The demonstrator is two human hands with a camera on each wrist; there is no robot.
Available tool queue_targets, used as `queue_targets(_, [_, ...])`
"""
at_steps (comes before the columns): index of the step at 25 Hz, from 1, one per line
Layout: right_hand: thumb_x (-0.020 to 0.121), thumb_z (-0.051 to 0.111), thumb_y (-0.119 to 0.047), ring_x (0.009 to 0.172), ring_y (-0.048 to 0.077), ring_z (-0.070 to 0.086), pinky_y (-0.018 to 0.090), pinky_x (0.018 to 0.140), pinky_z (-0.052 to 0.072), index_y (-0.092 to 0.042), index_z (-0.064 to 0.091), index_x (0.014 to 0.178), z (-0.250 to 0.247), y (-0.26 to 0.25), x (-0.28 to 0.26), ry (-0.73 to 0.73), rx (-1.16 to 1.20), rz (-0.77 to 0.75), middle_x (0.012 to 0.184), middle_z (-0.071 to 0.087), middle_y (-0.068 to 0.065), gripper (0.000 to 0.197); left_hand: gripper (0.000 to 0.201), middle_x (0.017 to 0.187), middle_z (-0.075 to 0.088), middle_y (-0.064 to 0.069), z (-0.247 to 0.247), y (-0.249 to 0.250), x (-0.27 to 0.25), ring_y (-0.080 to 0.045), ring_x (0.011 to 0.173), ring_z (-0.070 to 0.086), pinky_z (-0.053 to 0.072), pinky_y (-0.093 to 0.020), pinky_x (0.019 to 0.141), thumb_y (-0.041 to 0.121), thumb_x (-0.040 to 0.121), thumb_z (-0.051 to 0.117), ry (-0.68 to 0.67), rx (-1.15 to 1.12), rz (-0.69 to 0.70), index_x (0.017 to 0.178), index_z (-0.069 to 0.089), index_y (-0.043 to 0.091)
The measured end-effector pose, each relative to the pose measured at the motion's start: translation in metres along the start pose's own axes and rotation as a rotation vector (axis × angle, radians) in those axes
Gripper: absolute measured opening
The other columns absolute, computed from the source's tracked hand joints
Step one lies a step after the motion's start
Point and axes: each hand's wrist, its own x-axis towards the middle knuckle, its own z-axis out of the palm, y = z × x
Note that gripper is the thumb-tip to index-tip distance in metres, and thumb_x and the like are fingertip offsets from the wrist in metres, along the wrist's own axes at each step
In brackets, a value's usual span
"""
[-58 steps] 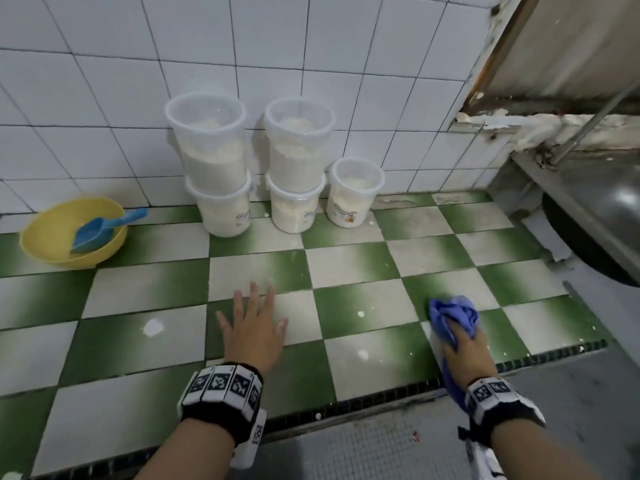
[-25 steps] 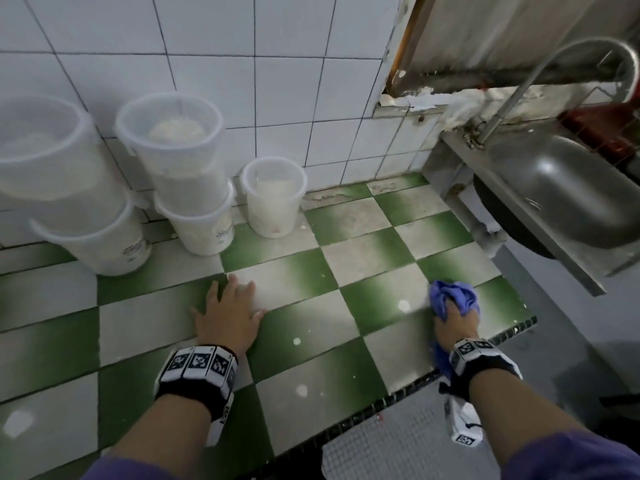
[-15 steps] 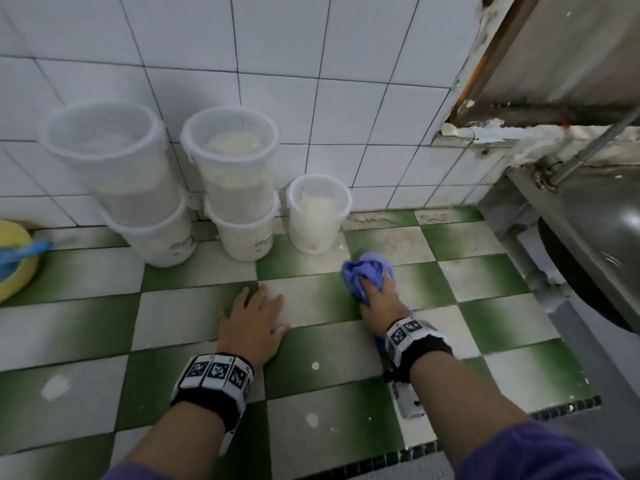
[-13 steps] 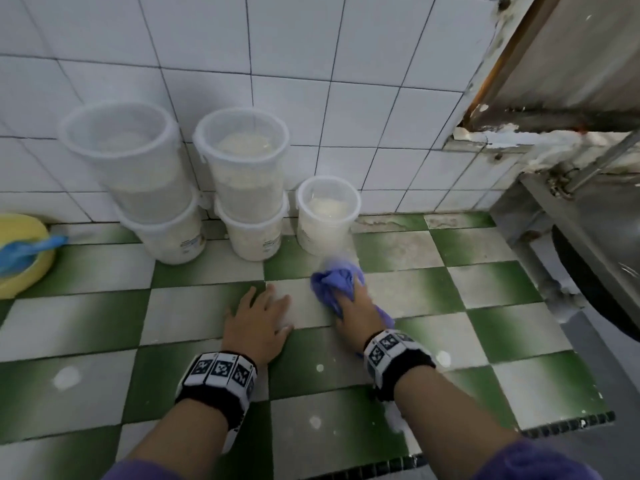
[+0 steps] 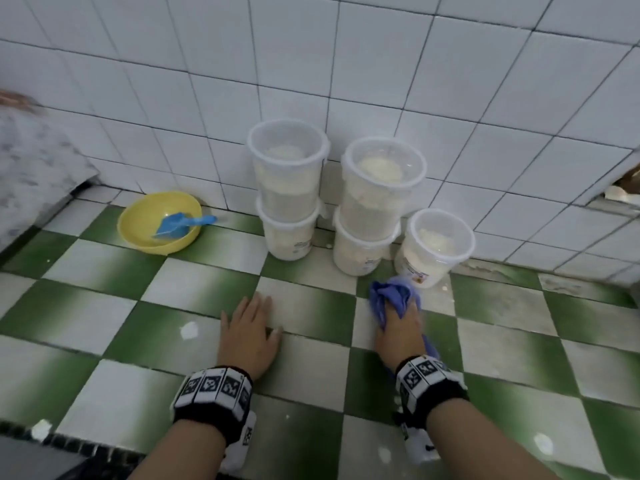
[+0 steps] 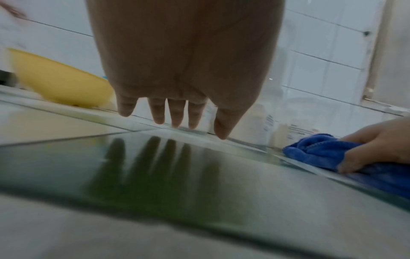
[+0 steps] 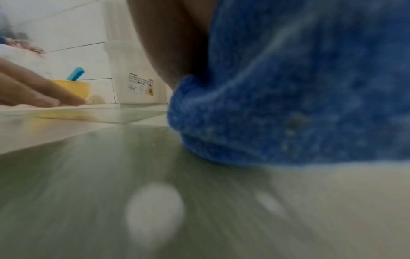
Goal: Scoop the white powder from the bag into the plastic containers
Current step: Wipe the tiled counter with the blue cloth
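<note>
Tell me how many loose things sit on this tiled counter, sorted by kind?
Plastic containers: 5
Yellow bowl: 1
Blue scoop: 1
Blue cloth: 1
Total: 8

The left hand [image 5: 250, 332] is laid flat, palm down, fingers straight; the right hand [image 5: 401, 326] is curled, and a bunched blue cloth [image 5: 389, 299] is gripped

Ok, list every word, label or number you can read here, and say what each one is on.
"Ninso": top of the label on the lower left container.
Smaller lines under it: too blurred to read.
Labels on the other containers: too small to read.
Wristband squares: patterns, not text.
</note>
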Motion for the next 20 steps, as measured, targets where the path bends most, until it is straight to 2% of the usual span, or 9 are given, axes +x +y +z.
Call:
queue_targets(3, [0.088, 0.052, -0.014, 0.141, 0.045, 0.011, 0.049, 0.115, 0.022, -0.012, 0.025, 0.149, 0.018, -0.061, 0.006, -0.084, -0.052, -0.085, 0.154, 0.010, 0.024, 0.067, 0.062, 0.163, 0.006, 0.003, -0.012, -0.039, 0.001, -0.018, 0.150, 0.005, 0.006, -0.046, 0.121, 0.048, 0.100, 0.032, 0.001, -0.005, -0.057, 0.155, 0.014, 0.025])
queue_targets(6, [0.095, 0.042, -0.013, 0.144, 0.042, -0.001, 0.044, 0.118, 0.011, -0.015, 0.017, 0.152, 0.041, -0.118, -0.004, -0.119, -0.052, -0.077, 0.157, -0.003, 0.020, 0.062, 0.061, 0.163, 0.008, 0.002, -0.026, -0.076, 0.007, -0.019, 0.150, 0.006, 0.010, -0.047, 0.120, 0.045, 0.100, 0.035, 0.004, -0.015, -0.073, 0.154, 0.016, 0.024])
queue_targets(8, [0.096, 0.040, -0.015, 0.144, 0.041, -0.003, 0.043, 0.119, 0.009, -0.016, 0.014, 0.152, 0.052, -0.153, -0.006, -0.112, -0.044, -0.071, 0.157, -0.006, 0.019, 0.061, 0.061, 0.163, 0.003, 0.003, -0.040, -0.101, 0.016, -0.019, 0.150, 0.003, 0.009, -0.048, 0.120, 0.042, 0.101, 0.037, -0.009, -0.026, -0.070, 0.154, 0.013, 0.024])
queue_targets(12, [0.095, 0.043, -0.017, 0.144, 0.041, 0.002, 0.043, 0.118, 0.012, -0.018, 0.010, 0.152, 0.070, -0.218, -0.001, -0.107, -0.067, -0.067, 0.157, -0.005, 0.017, 0.066, 0.062, 0.163, 0.001, 0.003, -0.064, -0.144, 0.030, -0.018, 0.150, 0.003, 0.006, -0.047, 0.120, 0.040, 0.100, 0.038, 0.005, -0.036, -0.038, 0.155, 0.011, 0.025])
queue_targets(15, [0.097, 0.039, -0.014, 0.144, 0.041, 0.000, 0.044, 0.117, 0.010, -0.020, 0.006, 0.153, 0.088, -0.260, 0.011, -0.131, -0.105, -0.106, 0.157, -0.003, 0.019, 0.065, 0.061, 0.163, 0.005, 0.003, -0.077, -0.177, 0.035, -0.018, 0.150, 0.005, 0.006, -0.045, 0.120, 0.040, 0.100, 0.038, 0.014, -0.093, -0.034, 0.154, 0.013, 0.025])
queue_targets(20, [0.097, 0.038, -0.015, 0.144, 0.040, 0.005, 0.044, 0.118, 0.013, -0.018, 0.009, 0.152, 0.099, -0.298, 0.051, -0.082, -0.112, -0.071, 0.154, 0.005, 0.021, 0.063, 0.061, 0.163, 0.006, 0.003, -0.086, -0.220, 0.046, -0.018, 0.149, 0.006, 0.009, -0.043, 0.122, 0.046, 0.101, 0.034, 0.016, -0.078, -0.069, 0.155, 0.013, 0.027])
